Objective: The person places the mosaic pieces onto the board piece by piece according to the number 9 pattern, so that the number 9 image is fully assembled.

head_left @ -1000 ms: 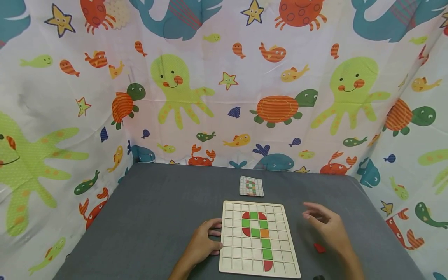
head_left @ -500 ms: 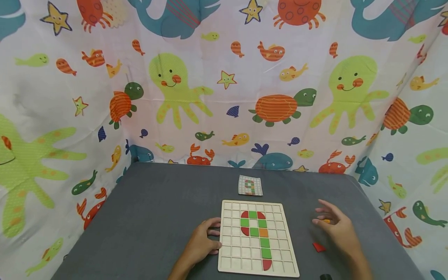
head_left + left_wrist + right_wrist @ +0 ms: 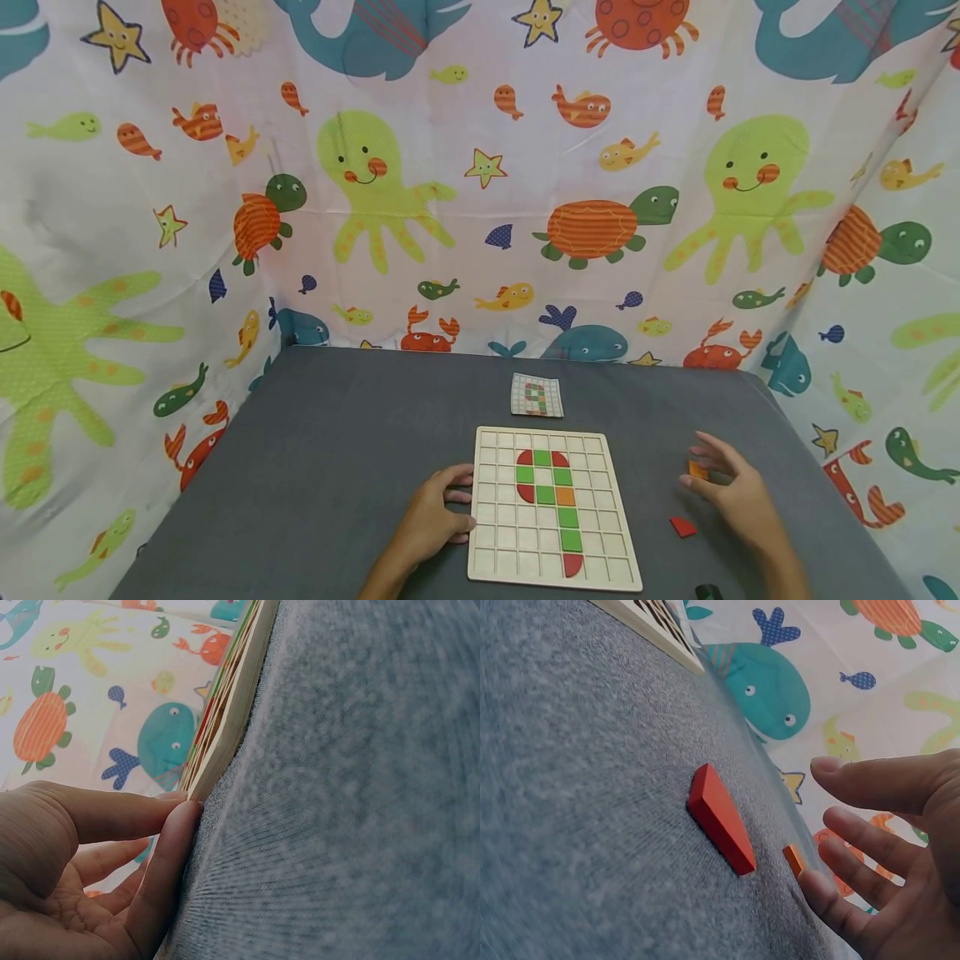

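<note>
A pale wooden grid board lies on the grey table with red, green and orange pieces set in it in a 9-like figure. My left hand holds the board's left edge; in the left wrist view, thumb and finger meet at its rim. My right hand is to the right of the board, fingers loosely spread, nothing gripped. An orange piece lies by its fingertips, partly overlapped by them. Nearer me is a loose red piece, a thick block in the right wrist view.
A small card printed with a similar coloured grid lies behind the board. A dark object shows at the bottom edge, right of the board. A curtain with sea animals hangs behind and beside the table.
My right hand has moved right, away from the board, and the orange piece beside its fingertips has come into view. My left hand stays at the board's edge.
</note>
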Motion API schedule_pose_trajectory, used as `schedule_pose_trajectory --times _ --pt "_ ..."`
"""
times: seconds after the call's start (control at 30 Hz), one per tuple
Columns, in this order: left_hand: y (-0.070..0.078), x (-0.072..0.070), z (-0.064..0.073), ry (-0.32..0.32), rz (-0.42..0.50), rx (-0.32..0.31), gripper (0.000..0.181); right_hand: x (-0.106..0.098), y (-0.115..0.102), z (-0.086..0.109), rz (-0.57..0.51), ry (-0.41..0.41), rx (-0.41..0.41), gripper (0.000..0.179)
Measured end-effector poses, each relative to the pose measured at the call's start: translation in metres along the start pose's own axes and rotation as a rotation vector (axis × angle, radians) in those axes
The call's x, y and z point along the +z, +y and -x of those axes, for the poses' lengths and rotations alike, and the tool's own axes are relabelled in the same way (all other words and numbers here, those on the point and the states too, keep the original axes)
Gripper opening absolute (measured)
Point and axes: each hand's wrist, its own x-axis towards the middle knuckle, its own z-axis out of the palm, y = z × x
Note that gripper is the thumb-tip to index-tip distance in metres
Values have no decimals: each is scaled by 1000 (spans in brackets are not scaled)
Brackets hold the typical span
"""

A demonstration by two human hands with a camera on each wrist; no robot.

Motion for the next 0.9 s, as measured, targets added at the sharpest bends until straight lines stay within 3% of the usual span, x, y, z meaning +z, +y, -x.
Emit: schedule_pose_trajectory --times 0.37,0.9 --pt "0 0 0 -3 2 3 75 -6 1 -1 7 -103 83 90" --pt "1 1 1 8 -9 4 74 -6 4 -2 42 -86 115 78"
